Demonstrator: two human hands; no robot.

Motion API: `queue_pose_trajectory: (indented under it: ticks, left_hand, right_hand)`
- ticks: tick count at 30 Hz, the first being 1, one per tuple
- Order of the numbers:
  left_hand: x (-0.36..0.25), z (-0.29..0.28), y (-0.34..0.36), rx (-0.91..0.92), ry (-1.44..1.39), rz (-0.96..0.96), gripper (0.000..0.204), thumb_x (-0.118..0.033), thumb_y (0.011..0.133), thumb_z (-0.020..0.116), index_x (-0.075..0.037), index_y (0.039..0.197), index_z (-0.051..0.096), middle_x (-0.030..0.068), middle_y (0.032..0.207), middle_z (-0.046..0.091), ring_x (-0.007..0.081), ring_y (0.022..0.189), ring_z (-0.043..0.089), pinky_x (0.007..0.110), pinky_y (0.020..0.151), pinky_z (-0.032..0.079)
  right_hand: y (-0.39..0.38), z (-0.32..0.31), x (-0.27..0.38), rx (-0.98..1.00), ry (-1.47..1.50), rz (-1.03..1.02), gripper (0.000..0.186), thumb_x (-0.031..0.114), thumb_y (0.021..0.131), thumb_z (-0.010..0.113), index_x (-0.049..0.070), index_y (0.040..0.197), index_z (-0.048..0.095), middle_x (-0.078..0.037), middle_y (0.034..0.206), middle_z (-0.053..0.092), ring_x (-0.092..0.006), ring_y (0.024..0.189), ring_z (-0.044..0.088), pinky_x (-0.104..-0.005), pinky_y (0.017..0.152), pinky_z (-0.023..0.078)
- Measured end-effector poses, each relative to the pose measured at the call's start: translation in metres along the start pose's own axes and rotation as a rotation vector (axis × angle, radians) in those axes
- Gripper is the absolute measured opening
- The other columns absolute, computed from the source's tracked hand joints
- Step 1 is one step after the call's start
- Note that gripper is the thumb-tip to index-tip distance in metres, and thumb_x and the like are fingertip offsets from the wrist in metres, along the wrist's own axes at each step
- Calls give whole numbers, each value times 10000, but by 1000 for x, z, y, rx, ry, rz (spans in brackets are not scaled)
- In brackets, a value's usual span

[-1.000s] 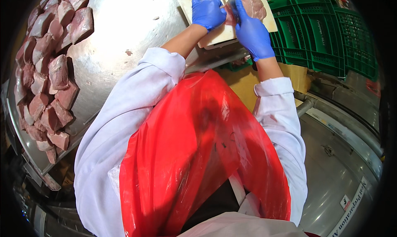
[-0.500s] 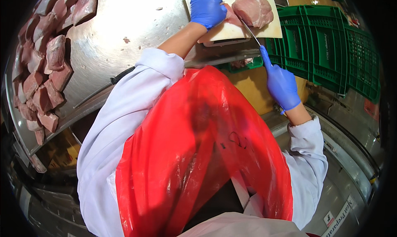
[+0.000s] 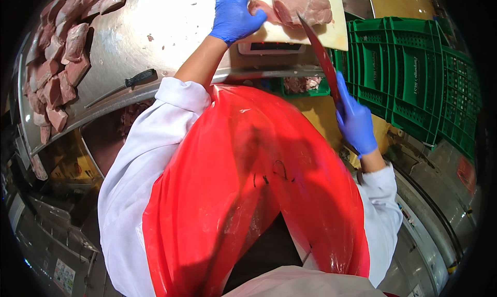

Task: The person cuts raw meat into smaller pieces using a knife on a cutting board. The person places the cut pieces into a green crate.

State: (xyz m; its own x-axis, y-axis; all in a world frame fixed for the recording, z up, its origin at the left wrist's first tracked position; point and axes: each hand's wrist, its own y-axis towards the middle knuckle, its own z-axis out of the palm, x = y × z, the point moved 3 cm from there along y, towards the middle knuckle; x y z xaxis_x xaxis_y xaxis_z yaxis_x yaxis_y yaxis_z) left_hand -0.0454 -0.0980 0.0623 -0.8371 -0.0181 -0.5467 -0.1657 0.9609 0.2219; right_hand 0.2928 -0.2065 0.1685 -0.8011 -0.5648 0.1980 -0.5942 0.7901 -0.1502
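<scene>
Head view: the worker's right hand (image 3: 356,123) is closed around the knife (image 3: 322,56); the blade extends forward-left of this grip, tip at the meat (image 3: 296,3) on the board (image 3: 337,37). The left hand (image 3: 234,16) is partly open, thumb parted, beside the strip (image 3: 268,12); I cannot tell whether they touch.

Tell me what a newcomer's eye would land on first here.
The bright red apron comes first, filling the lower middle. Next is the long knife in the blue-gloved right hand, right of centre, its blade pointing up toward the large piece of raw meat on the white board. Green crates stand out at the right, and smaller meat pieces at the upper left.
</scene>
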Motion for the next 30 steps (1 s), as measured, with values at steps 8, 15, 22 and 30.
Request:
queue_pose_trajectory:
  ticks: [8,15,22,30]
  left_hand:
    - [-16,22,-32,-153,33,300,162,-196,757,669,-105,890,688,121,950,640,351,911,585,446,804,510]
    - [-11,26,-32,-217,-3,286,170,-178,749,706,-86,887,667,142,908,630,384,839,585,460,792,505]
    - [73,-26,-35,-105,-934,-409,66,-103,856,686,-43,881,673,52,882,669,148,834,648,289,812,509]
    - [-144,-41,23,185,-1202,-112,358,-283,885,707,-47,1145,641,121,989,666,185,951,631,351,783,524]
  right_hand:
    - [145,37,55,-174,-4,-65,743,62,871,527,171,1566,288,-197,788,666,-379,639,667,-501,586,544]
    - [67,38,12,148,-235,-40,783,22,863,531,164,1581,254,-182,804,656,-358,632,681,-493,556,548]
    - [-50,20,-85,14,11,-53,810,-3,872,578,210,1587,263,-154,794,657,-291,601,649,-410,568,523]
    - [-79,48,-111,-391,555,339,790,1,915,574,184,1598,222,-101,691,617,-160,587,569,-304,609,502]
